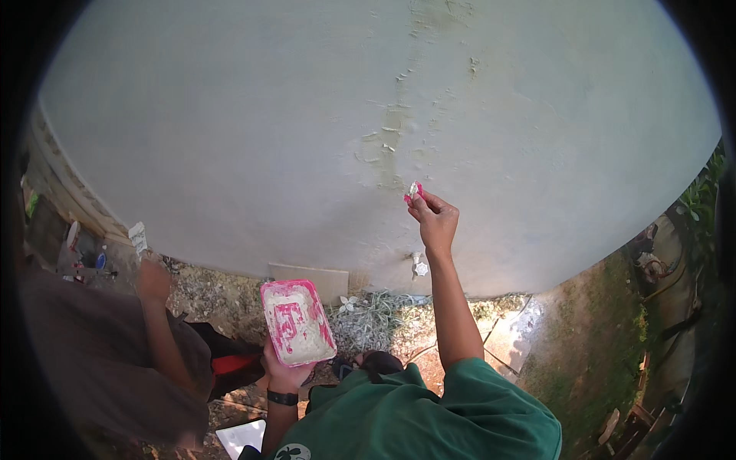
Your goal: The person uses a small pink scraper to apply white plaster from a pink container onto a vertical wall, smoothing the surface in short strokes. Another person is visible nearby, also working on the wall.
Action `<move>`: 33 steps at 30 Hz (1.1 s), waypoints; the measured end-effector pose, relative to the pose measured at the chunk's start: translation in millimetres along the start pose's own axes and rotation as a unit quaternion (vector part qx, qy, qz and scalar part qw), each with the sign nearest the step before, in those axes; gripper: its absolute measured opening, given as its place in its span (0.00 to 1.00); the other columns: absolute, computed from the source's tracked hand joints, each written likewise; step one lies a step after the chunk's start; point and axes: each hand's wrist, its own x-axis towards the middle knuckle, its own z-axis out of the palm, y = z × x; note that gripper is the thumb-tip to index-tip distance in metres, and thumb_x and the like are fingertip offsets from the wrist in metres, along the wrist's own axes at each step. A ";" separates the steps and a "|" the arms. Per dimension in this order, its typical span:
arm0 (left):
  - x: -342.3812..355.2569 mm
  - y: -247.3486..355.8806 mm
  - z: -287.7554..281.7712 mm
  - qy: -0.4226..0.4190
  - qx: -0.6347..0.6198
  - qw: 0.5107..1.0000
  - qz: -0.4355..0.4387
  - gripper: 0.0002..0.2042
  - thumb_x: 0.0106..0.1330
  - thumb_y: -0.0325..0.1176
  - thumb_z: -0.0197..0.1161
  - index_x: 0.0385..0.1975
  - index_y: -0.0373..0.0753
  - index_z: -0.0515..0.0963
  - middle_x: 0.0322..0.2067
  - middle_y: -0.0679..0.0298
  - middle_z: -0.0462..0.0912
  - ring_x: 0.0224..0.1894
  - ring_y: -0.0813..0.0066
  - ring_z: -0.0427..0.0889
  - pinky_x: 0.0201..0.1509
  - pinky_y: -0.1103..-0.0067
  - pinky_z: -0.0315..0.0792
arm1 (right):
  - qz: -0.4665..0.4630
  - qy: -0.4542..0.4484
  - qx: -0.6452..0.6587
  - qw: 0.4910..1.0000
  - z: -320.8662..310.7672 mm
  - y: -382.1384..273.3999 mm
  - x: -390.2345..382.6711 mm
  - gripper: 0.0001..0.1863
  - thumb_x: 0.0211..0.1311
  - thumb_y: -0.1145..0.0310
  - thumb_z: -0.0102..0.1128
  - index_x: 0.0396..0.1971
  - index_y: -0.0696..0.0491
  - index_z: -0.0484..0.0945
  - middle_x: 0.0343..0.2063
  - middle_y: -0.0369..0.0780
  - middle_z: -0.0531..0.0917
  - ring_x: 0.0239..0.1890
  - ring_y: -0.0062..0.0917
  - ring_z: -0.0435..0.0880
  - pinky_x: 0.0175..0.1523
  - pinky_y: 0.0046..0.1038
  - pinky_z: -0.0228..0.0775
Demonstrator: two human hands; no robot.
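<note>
My right hand pinches a small pink scraper carrying white paste, held up at a pale wall. Just above it a vertical strip of rough, olive-tinted filler runs up the wall. Low in the view, my left hand grips a pink rectangular tray from underneath, coated inside with white paste. A white tap sticks out of the wall below my right hand.
At left, a co-worker's hand holds a paste-covered tool beside their dark clothing. A board leans at the wall's foot among grey weeds. Clutter and plants line the right side; a white flat object lies below.
</note>
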 end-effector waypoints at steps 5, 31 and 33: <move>-13.3 1.9 11.1 -0.026 0.001 0.999 0.027 0.36 0.75 0.64 0.49 0.76 0.48 0.66 0.74 0.58 0.71 0.75 0.49 0.70 0.76 0.44 0.64 | -0.267 0.163 -0.226 0.922 24.8 -22.9 7.2 0.09 0.67 0.76 0.72 0.46 0.56 0.92 0.33 0.43 0.90 0.33 0.24 0.91 0.36 0.24 0.81; -23.1 73.3 -7.4 0.010 0.094 0.994 -0.050 0.35 0.76 0.65 0.49 0.74 0.48 0.70 0.72 0.61 0.74 0.74 0.52 0.71 0.77 0.46 0.62 | -0.139 0.376 -0.171 0.900 -12.0 25.8 -78.8 0.10 0.69 0.69 0.72 0.47 0.53 0.93 0.34 0.40 0.91 0.32 0.25 0.89 0.36 0.30 0.77; -26.0 73.9 -8.5 0.014 0.046 0.998 -0.049 0.35 0.77 0.64 0.48 0.75 0.48 0.69 0.74 0.60 0.72 0.75 0.50 0.70 0.77 0.44 0.61 | -0.143 0.387 -0.178 0.893 -18.6 27.0 -73.4 0.09 0.70 0.71 0.70 0.47 0.50 0.93 0.35 0.39 0.91 0.33 0.27 0.89 0.38 0.29 0.78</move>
